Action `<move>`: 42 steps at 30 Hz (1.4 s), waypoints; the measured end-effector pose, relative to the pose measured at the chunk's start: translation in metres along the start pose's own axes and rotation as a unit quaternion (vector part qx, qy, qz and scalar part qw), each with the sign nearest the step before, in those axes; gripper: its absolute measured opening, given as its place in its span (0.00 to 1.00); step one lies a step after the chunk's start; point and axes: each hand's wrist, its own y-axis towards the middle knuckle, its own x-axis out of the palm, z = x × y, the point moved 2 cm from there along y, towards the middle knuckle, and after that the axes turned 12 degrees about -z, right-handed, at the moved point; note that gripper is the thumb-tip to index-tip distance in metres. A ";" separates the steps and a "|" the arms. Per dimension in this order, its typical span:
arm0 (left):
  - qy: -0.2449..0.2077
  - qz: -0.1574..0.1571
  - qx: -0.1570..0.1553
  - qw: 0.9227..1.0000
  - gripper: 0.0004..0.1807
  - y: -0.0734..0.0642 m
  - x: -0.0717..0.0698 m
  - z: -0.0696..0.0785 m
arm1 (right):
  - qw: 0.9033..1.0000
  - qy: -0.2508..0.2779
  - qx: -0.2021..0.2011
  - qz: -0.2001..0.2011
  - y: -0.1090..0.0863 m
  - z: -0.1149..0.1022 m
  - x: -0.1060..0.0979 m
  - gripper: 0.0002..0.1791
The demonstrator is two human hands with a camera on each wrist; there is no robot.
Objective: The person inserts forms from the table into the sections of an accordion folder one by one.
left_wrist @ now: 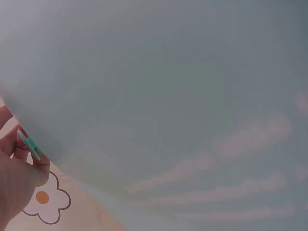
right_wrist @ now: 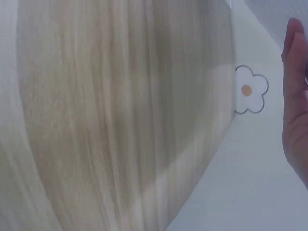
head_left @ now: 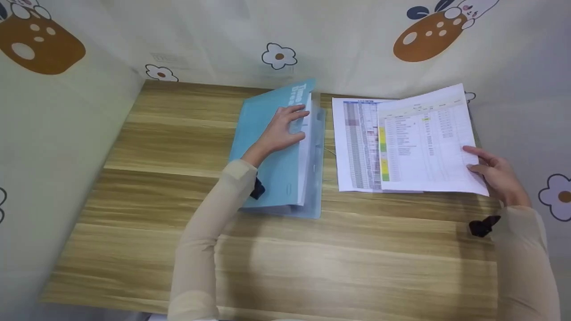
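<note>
A light-blue folder (head_left: 272, 178) lies at the table's middle, its cover slightly raised over white sheets (head_left: 308, 165). My left hand (head_left: 283, 127) rests over the cover's right edge, thumb and fingers spread apart. In the left wrist view, the cover (left_wrist: 159, 86) fills most of the picture and that hand (left_wrist: 21, 178) shows at its edge beside a small teal patch I cannot identify. My right hand (head_left: 497, 171) holds the right edge of a printed sheet (head_left: 428, 147), which lies partly over another printed sheet (head_left: 357, 147). In the right wrist view, only part of the right hand (right_wrist: 298, 106) shows.
The wood-grain table (head_left: 156, 214) meets a patterned wall curtain (head_left: 223, 44) at its back and sides. Black devices are worn at the left wrist (head_left: 257, 189) and right wrist (head_left: 484, 226).
</note>
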 end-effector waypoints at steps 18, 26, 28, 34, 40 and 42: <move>0.001 0.003 0.002 1.000 0.28 -0.001 0.000 0.000 | 0.979 0.122 -0.162 -0.002 -0.002 -0.032 0.056 0.25; 0.002 -0.003 -0.004 1.000 0.28 -0.001 0.000 0.001 | 0.972 0.144 -0.188 0.009 0.004 -0.032 0.084 0.25; 0.003 -0.001 -0.001 1.000 0.28 -0.001 0.000 0.001 | 0.966 0.161 -0.204 0.006 0.006 -0.032 0.091 0.26; 0.012 0.010 0.025 1.000 0.26 0.001 -0.001 -0.001 | 0.957 0.165 -0.235 0.030 0.010 -0.028 0.110 0.26; 0.013 0.007 0.012 1.000 0.27 0.001 0.000 -0.001 | 0.959 0.124 -0.238 0.094 0.017 -0.020 0.126 0.27; 0.011 0.005 0.003 1.000 0.27 0.000 0.000 0.000 | 0.957 0.123 -0.242 0.100 0.024 -0.009 0.127 0.27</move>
